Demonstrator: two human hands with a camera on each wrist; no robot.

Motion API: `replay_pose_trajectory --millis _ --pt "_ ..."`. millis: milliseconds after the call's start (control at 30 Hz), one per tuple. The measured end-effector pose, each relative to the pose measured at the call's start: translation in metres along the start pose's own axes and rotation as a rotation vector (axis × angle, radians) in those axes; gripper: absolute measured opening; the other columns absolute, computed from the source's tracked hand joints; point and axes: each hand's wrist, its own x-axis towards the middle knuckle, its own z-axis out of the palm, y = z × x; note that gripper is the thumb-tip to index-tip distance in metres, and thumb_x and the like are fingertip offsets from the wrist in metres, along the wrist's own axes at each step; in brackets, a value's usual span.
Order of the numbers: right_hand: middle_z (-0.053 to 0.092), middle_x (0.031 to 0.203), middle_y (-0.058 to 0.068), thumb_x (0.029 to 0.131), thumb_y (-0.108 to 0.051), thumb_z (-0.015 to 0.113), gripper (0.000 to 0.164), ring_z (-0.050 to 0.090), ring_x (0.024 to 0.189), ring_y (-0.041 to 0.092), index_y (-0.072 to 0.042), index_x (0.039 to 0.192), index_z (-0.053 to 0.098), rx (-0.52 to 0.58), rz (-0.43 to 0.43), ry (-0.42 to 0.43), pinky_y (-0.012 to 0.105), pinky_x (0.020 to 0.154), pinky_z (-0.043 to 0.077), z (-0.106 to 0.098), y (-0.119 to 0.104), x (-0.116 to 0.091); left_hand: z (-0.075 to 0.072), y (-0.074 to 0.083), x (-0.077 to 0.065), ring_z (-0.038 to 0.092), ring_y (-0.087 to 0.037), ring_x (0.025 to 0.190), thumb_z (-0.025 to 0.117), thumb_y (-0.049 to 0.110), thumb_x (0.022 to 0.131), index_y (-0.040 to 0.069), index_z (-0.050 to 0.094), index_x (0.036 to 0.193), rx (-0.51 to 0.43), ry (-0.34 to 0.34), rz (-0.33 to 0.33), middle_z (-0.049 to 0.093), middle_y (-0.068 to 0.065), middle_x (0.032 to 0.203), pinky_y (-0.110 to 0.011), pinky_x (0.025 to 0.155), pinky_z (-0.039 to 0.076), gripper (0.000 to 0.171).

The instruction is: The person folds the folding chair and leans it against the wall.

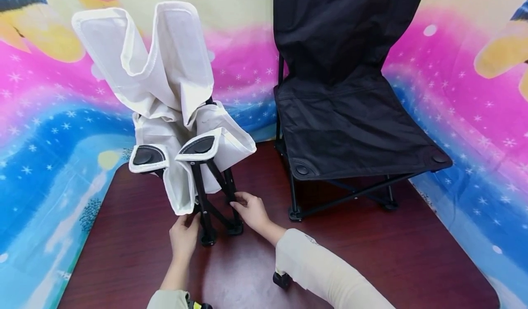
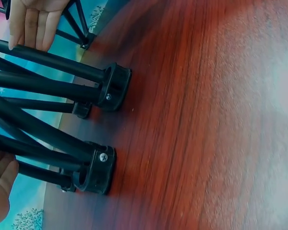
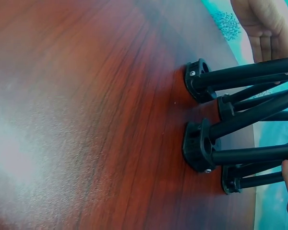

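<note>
A white folding chair (image 1: 165,86) stands partly folded on the table, its fabric bunched upward and its black legs (image 2: 53,88) drawn close together. My left hand (image 1: 183,238) grips a leg on the left side, low down under the hanging fabric; the left wrist view shows its fingers (image 2: 1,165) at the tube. On the other side my right hand (image 1: 253,212) holds another leg between thumb and fingers, a little above the foot. The black plastic feet (image 3: 198,146) rest on the table. Part of each hand's grip is hidden behind the tubes.
An opened black folding chair (image 1: 350,125) stands to the right on the same dark red wooden table (image 1: 239,272). A colourful printed cloth (image 1: 49,130) hangs behind and around the table. The table's rounded edges show at left and right.
</note>
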Motion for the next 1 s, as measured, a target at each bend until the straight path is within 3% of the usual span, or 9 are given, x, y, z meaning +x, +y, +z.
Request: replay_pose_trajectory --millis 167,300,567,1000 --pt "0.065 0.084 0.011 0.079 -0.009 0.062 0.019 0.062 0.072 0.014 0.002 0.095 0.062 -0.051 0.025 0.007 0.016 0.060 0.046 0.003 0.001 0.003 0.002 0.004 0.002 0.046 -0.006 0.049 0.064 0.012 0.077 -0.001 0.065 0.076 0.091 -0.009 -0.044 0.058 -0.007 0.057 -0.020 0.049 0.038 0.012" --pt "0.065 0.083 0.009 0.079 -0.009 0.062 0.015 0.060 0.065 0.010 0.000 0.091 0.063 -0.079 0.029 0.003 0.016 0.054 0.044 0.003 0.000 0.007 0.002 0.005 0.003 0.046 -0.013 0.051 0.064 0.012 0.077 -0.001 0.065 0.076 0.126 -0.003 -0.038 0.058 -0.008 0.057 -0.028 0.051 0.038 0.013" --pt "0.064 0.083 0.008 0.079 -0.008 0.061 0.013 0.057 0.064 0.007 0.000 0.089 0.062 -0.114 0.023 -0.030 0.017 0.054 0.044 0.001 0.002 0.012 0.005 0.006 0.006 0.049 -0.020 0.054 0.065 0.010 0.076 -0.001 0.065 0.075 0.133 -0.003 -0.016 0.060 -0.010 0.061 -0.034 0.053 0.039 0.011" --pt "0.064 0.077 0.008 0.079 -0.006 0.062 0.012 0.051 0.057 0.007 0.000 0.088 0.062 -0.132 0.044 -0.031 0.018 0.051 0.042 0.003 0.003 0.027 0.010 0.002 0.022 0.048 -0.019 0.054 0.062 0.010 0.079 0.001 0.064 0.074 0.124 -0.041 0.001 0.060 -0.009 0.062 -0.031 0.052 0.038 0.011"
